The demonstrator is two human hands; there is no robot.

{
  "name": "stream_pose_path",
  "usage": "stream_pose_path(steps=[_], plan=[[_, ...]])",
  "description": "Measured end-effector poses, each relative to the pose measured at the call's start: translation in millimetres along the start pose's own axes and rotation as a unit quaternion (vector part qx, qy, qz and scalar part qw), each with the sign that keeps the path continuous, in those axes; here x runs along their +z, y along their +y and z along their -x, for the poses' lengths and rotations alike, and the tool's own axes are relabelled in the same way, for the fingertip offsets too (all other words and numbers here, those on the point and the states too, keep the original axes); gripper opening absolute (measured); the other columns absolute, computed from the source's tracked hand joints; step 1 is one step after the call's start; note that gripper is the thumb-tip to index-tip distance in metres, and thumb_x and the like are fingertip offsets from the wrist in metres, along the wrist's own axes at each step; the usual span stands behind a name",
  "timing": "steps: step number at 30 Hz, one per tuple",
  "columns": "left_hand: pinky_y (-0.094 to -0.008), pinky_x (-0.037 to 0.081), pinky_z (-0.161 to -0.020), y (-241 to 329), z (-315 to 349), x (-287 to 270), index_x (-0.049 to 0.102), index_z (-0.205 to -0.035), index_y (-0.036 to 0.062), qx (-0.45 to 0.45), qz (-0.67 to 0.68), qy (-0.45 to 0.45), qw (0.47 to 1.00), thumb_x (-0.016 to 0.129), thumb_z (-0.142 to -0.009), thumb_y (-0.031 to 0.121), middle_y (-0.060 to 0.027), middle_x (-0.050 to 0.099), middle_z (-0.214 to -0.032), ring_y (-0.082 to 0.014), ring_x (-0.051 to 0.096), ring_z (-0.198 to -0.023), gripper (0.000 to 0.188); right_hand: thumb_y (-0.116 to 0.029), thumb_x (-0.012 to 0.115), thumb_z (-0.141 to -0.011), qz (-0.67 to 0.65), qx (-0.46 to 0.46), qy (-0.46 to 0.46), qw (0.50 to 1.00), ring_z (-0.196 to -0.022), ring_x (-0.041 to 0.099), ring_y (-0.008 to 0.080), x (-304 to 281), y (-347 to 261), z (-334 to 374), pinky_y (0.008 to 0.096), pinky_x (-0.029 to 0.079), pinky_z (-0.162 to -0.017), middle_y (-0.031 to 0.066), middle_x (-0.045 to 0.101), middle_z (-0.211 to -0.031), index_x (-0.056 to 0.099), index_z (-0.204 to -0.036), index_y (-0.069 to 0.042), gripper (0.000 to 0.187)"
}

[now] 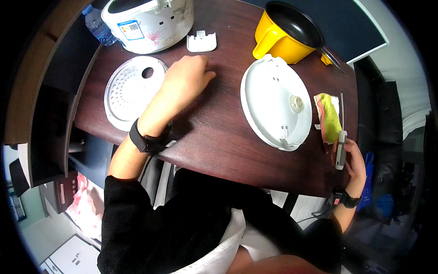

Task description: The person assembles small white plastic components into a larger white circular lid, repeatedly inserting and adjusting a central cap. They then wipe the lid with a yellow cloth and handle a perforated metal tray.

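My left hand [186,78] hangs over the table between two pale parts, thumb apart from its loosely bent fingers, with nothing visible in it. Just beyond it lies a small white plastic cover [201,42]. Beneath my left forearm, partly hidden, is a round white perforated lid plate [132,89]. At the table's right edge my right hand [356,160] grips a screwdriver [341,148] by its grey handle, the long shaft pointing away from me. A larger white lid shell [273,107] with a round fitting lies inner side up, left of that hand.
A white floral rice cooker body [157,29] stands far left beside a water bottle [98,26]. At the far right is a yellow pot [283,43] with a dark inside. A yellow and pink cloth [329,116] lies near the screwdriver on the dark wooden table [210,137].
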State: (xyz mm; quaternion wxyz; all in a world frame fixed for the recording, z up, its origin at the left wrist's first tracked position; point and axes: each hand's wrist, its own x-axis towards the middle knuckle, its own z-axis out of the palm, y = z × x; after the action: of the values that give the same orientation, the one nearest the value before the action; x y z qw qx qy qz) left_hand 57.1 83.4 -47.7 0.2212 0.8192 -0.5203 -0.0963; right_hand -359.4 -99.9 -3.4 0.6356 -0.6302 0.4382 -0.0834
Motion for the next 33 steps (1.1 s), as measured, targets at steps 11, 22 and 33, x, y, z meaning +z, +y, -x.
stream_pose_path(steps=[11,22,33], plan=[[-0.0400,0.051,-0.065,-36,-48,9,0.064,-0.082,-0.0013,0.066,-0.142,-0.049,0.986,0.062,-0.079,0.008,-0.0203,0.064,-0.076,-0.0350,0.065,-0.073,0.010,-0.033,0.047,-0.084,-0.098,-0.026,-0.023,0.995,-0.051,0.057,0.0201,-24,54,-3,0.0288,0.046,-0.050,0.0092,0.057,-0.065,0.057,-0.083,0.001,0.036],[-0.0420,0.051,-0.070,-60,-114,17,0.066,-0.086,0.0008,0.047,-0.140,0.097,0.984,0.060,-0.080,0.013,-0.0200,0.066,-0.082,-0.0381,0.064,-0.077,0.014,-0.042,0.044,-0.088,-0.195,-0.108,-0.035,0.974,-0.048,0.050,0.0161,-39,61,-27,0.0272,0.040,-0.048,0.0056,0.050,-0.061,0.053,-0.080,-0.003,0.041],[-0.0388,0.052,-0.077,-21,-103,12,0.065,-0.102,-0.0019,0.001,-0.233,-0.021,0.972,0.071,-0.073,0.051,-0.0192,0.067,-0.097,-0.0324,0.066,-0.089,0.061,-0.044,0.045,-0.089,-0.191,-0.128,-0.030,0.973,-0.049,0.052,0.0131,-43,64,-19,0.0253,0.042,-0.049,0.0039,0.051,-0.061,0.053,-0.080,-0.004,0.042]])
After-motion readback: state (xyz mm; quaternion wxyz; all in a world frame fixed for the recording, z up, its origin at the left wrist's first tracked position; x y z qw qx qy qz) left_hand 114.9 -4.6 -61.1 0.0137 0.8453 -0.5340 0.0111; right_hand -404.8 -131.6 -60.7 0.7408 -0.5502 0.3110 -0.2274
